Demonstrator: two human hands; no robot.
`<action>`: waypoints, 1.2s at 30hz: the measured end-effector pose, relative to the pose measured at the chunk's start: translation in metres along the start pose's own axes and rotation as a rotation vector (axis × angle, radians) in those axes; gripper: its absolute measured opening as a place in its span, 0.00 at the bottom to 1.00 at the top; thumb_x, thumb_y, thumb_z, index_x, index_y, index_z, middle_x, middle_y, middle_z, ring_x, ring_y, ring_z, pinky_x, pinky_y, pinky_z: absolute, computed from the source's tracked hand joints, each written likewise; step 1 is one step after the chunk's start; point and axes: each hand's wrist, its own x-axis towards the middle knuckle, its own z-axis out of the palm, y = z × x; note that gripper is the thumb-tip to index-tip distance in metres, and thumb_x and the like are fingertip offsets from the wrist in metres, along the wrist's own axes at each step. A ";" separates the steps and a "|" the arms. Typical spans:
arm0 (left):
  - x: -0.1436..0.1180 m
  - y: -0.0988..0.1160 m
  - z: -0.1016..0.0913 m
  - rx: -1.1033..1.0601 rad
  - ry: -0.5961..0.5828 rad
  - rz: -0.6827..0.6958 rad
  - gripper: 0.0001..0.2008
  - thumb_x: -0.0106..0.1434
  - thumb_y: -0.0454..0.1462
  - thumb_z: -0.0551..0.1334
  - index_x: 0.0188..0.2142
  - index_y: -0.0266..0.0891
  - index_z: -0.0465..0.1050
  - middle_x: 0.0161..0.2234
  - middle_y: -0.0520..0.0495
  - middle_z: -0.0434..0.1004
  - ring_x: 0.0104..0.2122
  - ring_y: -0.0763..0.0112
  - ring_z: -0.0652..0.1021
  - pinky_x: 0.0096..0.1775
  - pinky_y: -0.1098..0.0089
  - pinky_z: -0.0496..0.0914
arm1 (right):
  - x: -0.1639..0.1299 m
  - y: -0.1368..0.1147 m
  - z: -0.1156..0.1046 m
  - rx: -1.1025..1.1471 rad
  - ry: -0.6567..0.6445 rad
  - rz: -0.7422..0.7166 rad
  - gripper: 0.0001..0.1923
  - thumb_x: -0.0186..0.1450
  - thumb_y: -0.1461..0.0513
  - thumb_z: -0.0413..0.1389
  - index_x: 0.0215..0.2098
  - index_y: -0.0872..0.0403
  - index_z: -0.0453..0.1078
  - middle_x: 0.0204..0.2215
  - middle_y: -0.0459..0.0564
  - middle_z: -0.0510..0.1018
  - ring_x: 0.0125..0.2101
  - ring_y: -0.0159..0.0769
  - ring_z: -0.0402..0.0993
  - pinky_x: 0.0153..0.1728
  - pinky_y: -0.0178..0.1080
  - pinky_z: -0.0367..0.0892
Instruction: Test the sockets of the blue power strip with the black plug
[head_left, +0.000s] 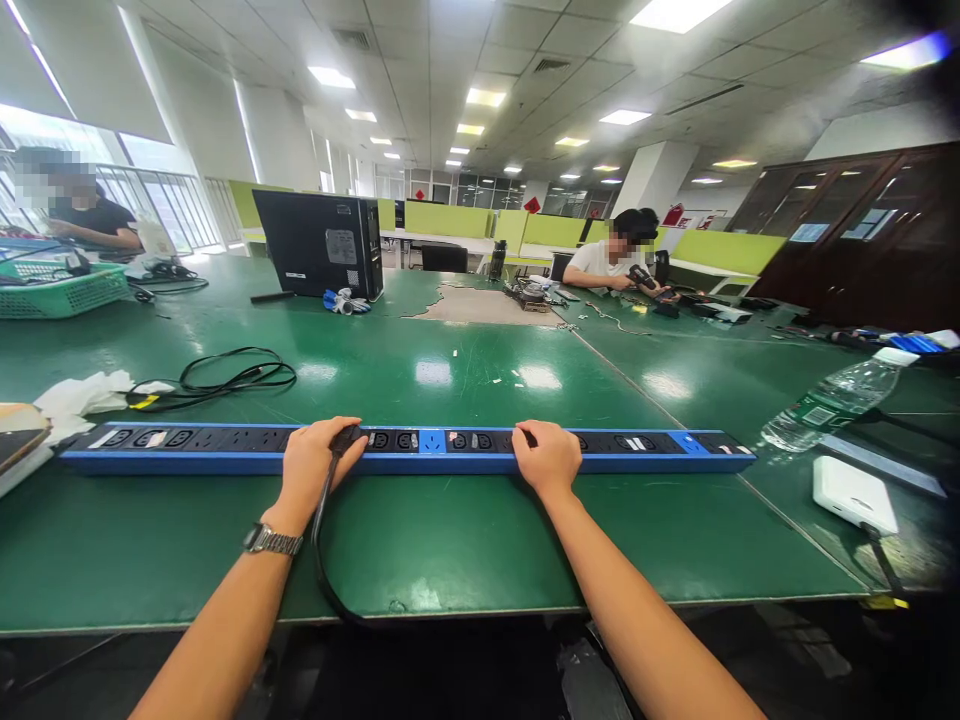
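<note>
Both forearms bare, reaching forward side by side from bottom edge, converging slightly. Left hand (315, 462): palm down, fingers curled closed in a grip, wristwatch at wrist. Right hand (547, 458): palm down, fingers bent, pressed flat, nothing gripped. Hands level with each other, well apart

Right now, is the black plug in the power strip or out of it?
In, as far as can be seen: the plug sits on the strip under the left hand; its prongs are hidden.
</note>
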 end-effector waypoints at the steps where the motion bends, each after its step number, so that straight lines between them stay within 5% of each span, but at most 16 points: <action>1: 0.000 0.000 0.000 0.000 0.000 0.004 0.15 0.61 0.47 0.60 0.43 0.44 0.75 0.41 0.46 0.82 0.42 0.60 0.79 0.49 0.62 0.69 | 0.000 0.000 0.000 0.000 0.001 0.000 0.13 0.62 0.58 0.51 0.32 0.51 0.78 0.36 0.49 0.83 0.40 0.40 0.74 0.45 0.41 0.58; 36: -0.001 -0.002 0.004 0.038 0.004 0.046 0.16 0.62 0.49 0.60 0.44 0.44 0.73 0.42 0.46 0.80 0.44 0.59 0.78 0.50 0.61 0.67 | 0.001 -0.001 -0.001 0.002 -0.009 0.017 0.13 0.62 0.58 0.51 0.32 0.51 0.78 0.36 0.49 0.83 0.40 0.40 0.74 0.45 0.41 0.57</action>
